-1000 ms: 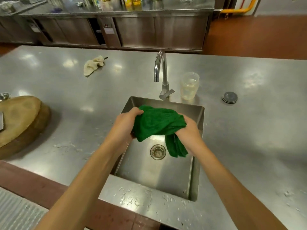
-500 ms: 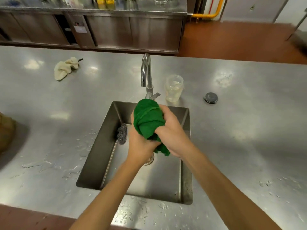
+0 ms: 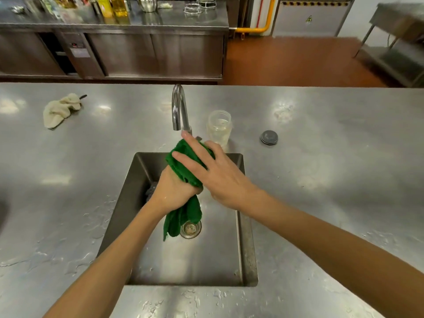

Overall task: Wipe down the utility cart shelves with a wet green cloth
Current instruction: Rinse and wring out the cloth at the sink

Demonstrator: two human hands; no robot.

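Green cloth (image 3: 183, 216) hung limp, sodden, best gripped bunched. Left hand (image 3: 174, 191) clenched its middle; right fingers (image 3: 188, 160) lay straight across it.

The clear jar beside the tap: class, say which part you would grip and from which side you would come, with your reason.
Probably the straight body of the jar, below its open neck, fingers wrapped round from the right. It stands upright and lidless; the tap is close on its left, and the right hand, resting on the green cloth, crowds its front.
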